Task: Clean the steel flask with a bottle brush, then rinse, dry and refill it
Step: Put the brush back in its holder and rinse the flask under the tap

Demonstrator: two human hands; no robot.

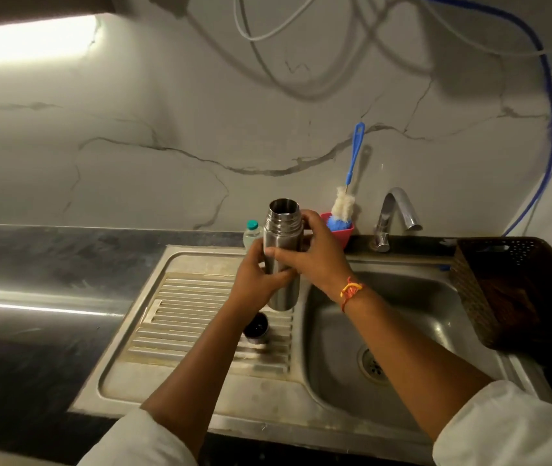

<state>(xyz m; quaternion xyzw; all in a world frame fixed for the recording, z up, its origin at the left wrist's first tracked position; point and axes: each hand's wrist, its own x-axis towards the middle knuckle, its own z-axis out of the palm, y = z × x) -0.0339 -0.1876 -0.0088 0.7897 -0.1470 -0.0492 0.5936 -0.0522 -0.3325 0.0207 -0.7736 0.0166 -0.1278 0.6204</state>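
The steel flask stands upright above the ribbed drainboard, its mouth open with no cap on. My left hand grips its lower body from the left. My right hand, an orange thread on the wrist, wraps the upper body from the right. A dark round cap lies on the drainboard just below the flask. The bottle brush, with a blue handle and white bristles, stands in a pink cup against the wall behind my right hand.
The sink basin with its drain lies to the right, under a chrome tap. A small clear bottle with a teal cap stands behind the flask. A dark woven basket sits at the right edge. A blue hose hangs down the wall.
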